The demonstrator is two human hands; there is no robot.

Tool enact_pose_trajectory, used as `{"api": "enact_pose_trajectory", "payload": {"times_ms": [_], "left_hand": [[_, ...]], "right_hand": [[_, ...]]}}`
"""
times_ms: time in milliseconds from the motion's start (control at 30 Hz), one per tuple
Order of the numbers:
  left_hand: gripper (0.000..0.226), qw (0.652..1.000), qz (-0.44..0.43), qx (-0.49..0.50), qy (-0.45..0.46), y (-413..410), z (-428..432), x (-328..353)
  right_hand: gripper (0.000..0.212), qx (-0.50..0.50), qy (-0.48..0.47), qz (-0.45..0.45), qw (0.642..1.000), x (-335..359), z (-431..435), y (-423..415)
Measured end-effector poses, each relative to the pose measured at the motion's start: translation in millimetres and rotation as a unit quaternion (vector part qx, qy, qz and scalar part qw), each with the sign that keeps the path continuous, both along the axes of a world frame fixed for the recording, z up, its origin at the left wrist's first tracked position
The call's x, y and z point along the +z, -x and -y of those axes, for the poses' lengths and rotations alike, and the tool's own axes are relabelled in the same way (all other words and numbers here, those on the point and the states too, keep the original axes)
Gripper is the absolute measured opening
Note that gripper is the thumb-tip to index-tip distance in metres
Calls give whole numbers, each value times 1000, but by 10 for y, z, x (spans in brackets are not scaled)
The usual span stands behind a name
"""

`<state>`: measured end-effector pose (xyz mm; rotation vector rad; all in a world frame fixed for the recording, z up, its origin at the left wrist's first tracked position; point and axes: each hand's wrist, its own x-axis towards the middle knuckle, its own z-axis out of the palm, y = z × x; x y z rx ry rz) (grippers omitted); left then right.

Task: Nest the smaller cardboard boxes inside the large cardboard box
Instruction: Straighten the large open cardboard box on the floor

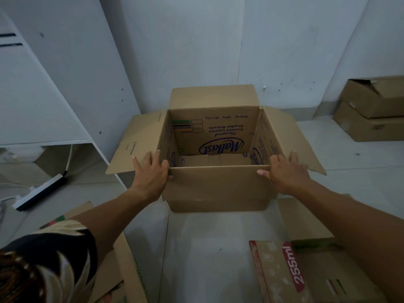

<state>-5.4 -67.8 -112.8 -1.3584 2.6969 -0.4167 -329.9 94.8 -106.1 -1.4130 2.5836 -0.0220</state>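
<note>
Your large cardboard box (218, 184) sits open on the floor (207, 248), pushed back toward the wall (196, 51), all four flaps folded out. Your left hand (150, 171) grips the near-left corner, fingers spread over the left flap and thumb hooked at the near rim. Your right hand (284, 169) mirrors it at the near-right corner, fingers splayed on the right flap, thumb pressing the front wall. Both hands are wide and flat against the cardboard, closed on nothing else.

Inside, only flat cardboard shows at the bottom; whether that is a nested box you can't tell. Bare floor lies open between you and the box's front. One box (306, 276) marked 255ml crowds the near-right edge of that gap, and another cardboard piece (122, 270) lies at near left under your forearm. Two stacked boxes (371, 110) sit far right against the wall. A white shelf unit (43, 106) closes off the left, with a power strip (39, 193) on the floor beside it.
</note>
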Motion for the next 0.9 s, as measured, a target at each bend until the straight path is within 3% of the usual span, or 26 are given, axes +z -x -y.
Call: {"api": "enact_pose_trajectory", "payload": {"times_ms": [500, 733, 833, 900], "left_hand": [[42, 998, 50, 37, -15, 55, -251, 113], [49, 997, 55, 46, -35, 149, -401, 212], [49, 1000, -17, -15, 1, 324, -672, 252], [41, 986, -95, -131, 37, 514, -946, 264]], "right_hand": [[52, -7, 22, 13, 1000, -36, -208, -138], [80, 20, 30, 12, 999, -81, -296, -107], [88, 25, 60, 18, 998, -77, -446, -143], [90, 13, 87, 23, 996, -100, -604, -187]]}}
